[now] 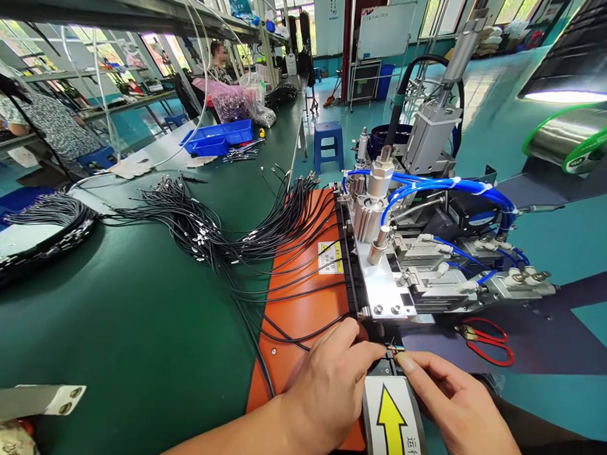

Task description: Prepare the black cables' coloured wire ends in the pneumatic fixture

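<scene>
My left hand (335, 378) is closed at the near end of the machine (371, 223), its thumb and index finger pinching the end of a black cable, largely hidden by the fingers. Thin coloured wires (395, 350) stick out of that end over a small black fixture (381, 368). From the other side, my right hand (451, 398) pinches these wires between thumb and index finger. Just below the fixture runs a white strip with a yellow arrow (391, 423). Several black cables (301, 294) lie across the orange plate (295, 320) left of the machine.
A big bundle of black cables (198, 234) lies on the green table (155, 342), with a coiled bundle (48, 245) farther left. Red-handled cutters (493, 340) rest right of the machine. Beyond are blue bins (222, 135), a solder wire spool (560, 140) and a blue stool (329, 142).
</scene>
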Demonstrator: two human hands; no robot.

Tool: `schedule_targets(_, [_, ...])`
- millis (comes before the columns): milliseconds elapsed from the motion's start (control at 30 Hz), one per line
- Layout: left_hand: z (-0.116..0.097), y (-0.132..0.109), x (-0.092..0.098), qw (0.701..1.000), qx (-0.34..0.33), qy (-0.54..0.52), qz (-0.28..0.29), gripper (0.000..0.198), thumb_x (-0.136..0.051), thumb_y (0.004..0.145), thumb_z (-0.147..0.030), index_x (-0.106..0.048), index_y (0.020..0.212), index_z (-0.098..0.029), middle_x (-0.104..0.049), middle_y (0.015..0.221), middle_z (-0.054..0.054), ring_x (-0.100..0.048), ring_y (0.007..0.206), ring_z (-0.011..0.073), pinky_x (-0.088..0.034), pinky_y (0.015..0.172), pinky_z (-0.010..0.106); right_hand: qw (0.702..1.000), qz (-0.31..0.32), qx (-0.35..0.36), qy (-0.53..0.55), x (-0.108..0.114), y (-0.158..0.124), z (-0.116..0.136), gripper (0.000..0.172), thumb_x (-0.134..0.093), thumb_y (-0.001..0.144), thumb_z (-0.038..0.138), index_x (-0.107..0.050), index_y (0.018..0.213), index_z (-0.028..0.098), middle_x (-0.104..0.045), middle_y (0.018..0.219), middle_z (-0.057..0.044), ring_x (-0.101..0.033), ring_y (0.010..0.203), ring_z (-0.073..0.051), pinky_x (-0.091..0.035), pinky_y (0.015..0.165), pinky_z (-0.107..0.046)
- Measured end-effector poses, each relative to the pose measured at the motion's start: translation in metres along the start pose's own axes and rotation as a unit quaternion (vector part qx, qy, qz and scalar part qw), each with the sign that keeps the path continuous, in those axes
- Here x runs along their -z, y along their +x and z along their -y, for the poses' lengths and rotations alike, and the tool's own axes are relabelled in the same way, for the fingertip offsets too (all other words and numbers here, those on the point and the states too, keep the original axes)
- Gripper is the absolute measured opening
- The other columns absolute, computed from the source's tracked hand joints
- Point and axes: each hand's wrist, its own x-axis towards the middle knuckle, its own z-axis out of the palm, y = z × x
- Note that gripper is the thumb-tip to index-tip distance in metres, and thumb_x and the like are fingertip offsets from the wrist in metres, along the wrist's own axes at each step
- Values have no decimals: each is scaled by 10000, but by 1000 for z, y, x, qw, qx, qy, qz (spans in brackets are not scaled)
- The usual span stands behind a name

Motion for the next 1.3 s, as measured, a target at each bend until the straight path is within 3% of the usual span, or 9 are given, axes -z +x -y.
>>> schedule_targets(167, [0, 0, 0, 1000, -2, 12, -3, 281, -520, 911, -82, -729, 1052, -206, -530, 868, 56, -546, 779, 176, -474, 655, 265, 999, 26, -12, 14, -3, 1, 10, 509, -700, 847, 598, -752, 1103, 160, -754, 1026, -91, -682, 870, -233, -560, 739, -258])
schedule_targets(333, [0, -1, -1, 1000, -5, 5, 0, 257, -517, 920, -100, -728, 1034, -191, -531, 867, 57, -547, 776, 174, -467, 656, 262, 991, -12, 36, -128, -1, -1, 10, 473, -600, 912, 603, -730, 1094, 186, -740, 899, -61, -685, 773, -210, -549, 651, -244])
schedule_targets(400, [0, -1, -1, 1000, -9, 8, -5, 255, -510, 925, -107, -728, 1030, -186, -530, 861, 58, -544, 772, 175, -461, 653, 264, 970, -44, 106, -214, 0, -2, 11, 389, -564, 943, 559, -726, 1017, 213, -717, 828, -36, -673, 712, -187, -537, 620, -236])
schedule_targets(533, [0, 0, 0, 1000, -12, 9, -5, 257, -517, 916, -101, -729, 1032, -187, -532, 865, 59, -545, 778, 177, -462, 656, 265, 893, -83, 284, -341, 2, 0, 15, 259, -535, 982, 426, -685, 876, 244, -677, 805, -16, -649, 701, -154, -517, 624, -222])
schedule_targets(633, [0, 0, -1, 1000, -13, 8, -7, 254, -519, 920, -105, -730, 1034, -191, -539, 875, 60, -552, 789, 178, -466, 664, 267, 860, -91, 341, -369, 2, 2, 18, 223, -508, 1006, 364, -650, 888, 241, -653, 819, -23, -633, 717, -152, -505, 630, -233])
schedule_targets(1067, [0, -1, 0, 1000, -12, 22, -8, 261, -505, 928, -113, -722, 1046, -197, -541, 878, 62, -549, 784, 180, -466, 657, 268, 853, -105, 349, -372, 7, 6, 10, 195, -494, 1033, 344, -616, 917, 245, -640, 860, -3, -627, 776, -133, -495, 681, -234])
schedule_targets(1200, [0, -1, 0, 999, -27, 36, -17, 263, -475, 940, -132, -719, 1021, -191, -529, 847, 58, -536, 750, 180, -455, 630, 271, 853, -109, 353, -369, 15, 8, 13, 157, -519, 1036, 351, -648, 1092, 282, -666, 1028, -11, -653, 944, -149, -492, 835, -251])
schedule_targets(1300, [1, -1, -1, 999, -29, 40, -23, 281, -464, 928, -104, -718, 1016, -186, -535, 861, 63, -545, 770, 183, -472, 651, 275, 854, -84, 361, -364, 14, 10, 19, 201, -507, 1043, 337, -616, 1208, 300, -644, 1072, -15, -642, 970, -148, -492, 848, -260])
